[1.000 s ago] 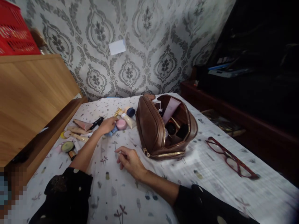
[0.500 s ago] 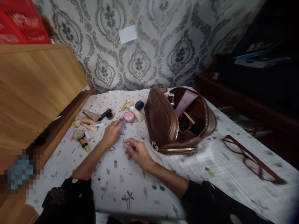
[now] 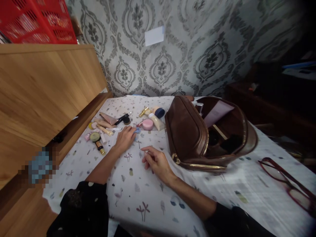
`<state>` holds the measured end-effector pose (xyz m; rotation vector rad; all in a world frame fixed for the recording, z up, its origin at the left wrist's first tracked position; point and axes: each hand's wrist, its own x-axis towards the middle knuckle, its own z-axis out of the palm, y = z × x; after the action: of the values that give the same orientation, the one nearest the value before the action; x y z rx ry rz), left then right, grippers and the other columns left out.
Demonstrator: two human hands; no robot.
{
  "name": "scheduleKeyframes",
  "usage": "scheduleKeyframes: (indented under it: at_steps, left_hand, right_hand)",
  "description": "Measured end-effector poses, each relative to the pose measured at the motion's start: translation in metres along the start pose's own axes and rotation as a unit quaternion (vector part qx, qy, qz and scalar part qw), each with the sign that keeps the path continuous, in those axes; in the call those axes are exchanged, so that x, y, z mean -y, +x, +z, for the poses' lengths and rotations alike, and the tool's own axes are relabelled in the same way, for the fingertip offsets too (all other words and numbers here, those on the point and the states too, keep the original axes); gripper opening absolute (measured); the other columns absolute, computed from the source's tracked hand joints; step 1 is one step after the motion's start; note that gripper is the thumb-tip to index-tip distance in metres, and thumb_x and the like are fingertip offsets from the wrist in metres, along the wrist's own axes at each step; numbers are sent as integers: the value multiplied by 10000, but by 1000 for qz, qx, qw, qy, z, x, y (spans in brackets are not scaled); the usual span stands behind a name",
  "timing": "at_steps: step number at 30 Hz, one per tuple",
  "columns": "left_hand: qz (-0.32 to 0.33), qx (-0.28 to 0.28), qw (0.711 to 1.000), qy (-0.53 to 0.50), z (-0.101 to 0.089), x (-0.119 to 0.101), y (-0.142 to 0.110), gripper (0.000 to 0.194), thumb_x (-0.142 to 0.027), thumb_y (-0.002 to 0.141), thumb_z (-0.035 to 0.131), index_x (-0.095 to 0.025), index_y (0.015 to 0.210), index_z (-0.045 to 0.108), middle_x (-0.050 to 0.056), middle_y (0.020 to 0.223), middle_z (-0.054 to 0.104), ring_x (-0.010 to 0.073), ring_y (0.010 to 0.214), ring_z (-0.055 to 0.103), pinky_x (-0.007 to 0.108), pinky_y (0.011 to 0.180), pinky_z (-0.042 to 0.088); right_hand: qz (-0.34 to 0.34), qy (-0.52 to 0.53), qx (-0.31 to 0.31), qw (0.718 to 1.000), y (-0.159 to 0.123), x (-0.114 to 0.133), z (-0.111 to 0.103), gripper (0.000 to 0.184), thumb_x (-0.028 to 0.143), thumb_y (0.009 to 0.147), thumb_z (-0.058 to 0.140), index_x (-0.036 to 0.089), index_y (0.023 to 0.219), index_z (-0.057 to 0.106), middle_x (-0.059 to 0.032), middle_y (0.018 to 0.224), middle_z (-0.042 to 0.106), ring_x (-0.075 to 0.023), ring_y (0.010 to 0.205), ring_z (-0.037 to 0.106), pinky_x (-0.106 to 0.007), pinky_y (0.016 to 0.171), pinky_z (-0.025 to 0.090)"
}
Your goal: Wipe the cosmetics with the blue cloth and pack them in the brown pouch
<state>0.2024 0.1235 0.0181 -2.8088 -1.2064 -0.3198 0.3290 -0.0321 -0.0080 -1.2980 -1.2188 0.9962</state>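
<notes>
My left hand (image 3: 125, 138) rests low over the patterned cloth, its fingers pinched together at a small blue item (image 3: 137, 130) whose kind is unclear. Just beyond it lie a round pink container (image 3: 147, 124), a cream tube (image 3: 156, 121) and a dark-capped bottle (image 3: 158, 112). To the right, my right hand (image 3: 158, 164) hovers above the cloth with loosely bent fingers apart, holding nothing. Beside it stands an unzipped brown bag (image 3: 187, 131); a pale pink tube (image 3: 217, 112) and dark items show inside.
Several cosmetics, among them a black pen-like tube (image 3: 122, 118) and a round green-lidded compact (image 3: 94, 136), lie at the left. Red-framed glasses (image 3: 283, 177) rest at the right. A wooden cabinet (image 3: 49, 82) borders the left side; a patterned wall (image 3: 163, 65) rises behind.
The view has turned left, so everything sits further right in the picture. Both hands keep nearly the same places over the cloth, and more of the blue item shows at my left fingertips.
</notes>
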Motion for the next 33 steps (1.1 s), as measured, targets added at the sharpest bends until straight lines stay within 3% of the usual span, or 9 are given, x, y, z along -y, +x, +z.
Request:
scheduleKeyframes:
  at_steps: [14, 22, 26, 33]
  left_hand:
    - [5, -24, 1000, -4, 3, -4, 0, 299, -376, 1011, 435, -204, 867, 634, 72, 975, 672, 233, 987, 602, 332, 790, 445]
    - [-59, -8, 998, -31, 1, -9, 4, 208, -372, 982, 474, -236, 947, 627, 34, 953, 725, 209, 932, 657, 290, 751, 428]
    - [-93, -13, 995, -38, -3, -5, 30, 219, -357, 990, 445, -246, 1100, 600, 33, 982, 738, 205, 905, 682, 281, 721, 431]
    - [-121, -2, 992, -26, -2, 0, 105, 299, -309, 957, 457, -223, 1222, 566, 100, 1172, 701, 271, 1095, 651, 340, 849, 473]
  right_hand:
    - [3, 4, 14, 1000, 0, -1, -1, 305, 361, 897, 460, 176, 1074, 625, 9, 695, 634, -90, 476, 569, -168, 388, 371]
    - [3, -3, 10, 1000, 0, -1, 1, 300, 372, 891, 470, 174, 1059, 621, 3, 682, 633, -101, 470, 569, -181, 383, 373]
    - [4, 4, 11, 1000, -1, -1, 2, 285, 342, 894, 467, 173, 1061, 624, 7, 682, 628, -96, 472, 561, -175, 388, 368]
    - [14, 15, 12, 1000, -3, 2, 2, 259, 231, 909, 449, 179, 1086, 630, 31, 673, 617, -72, 462, 546, -169, 453, 400]
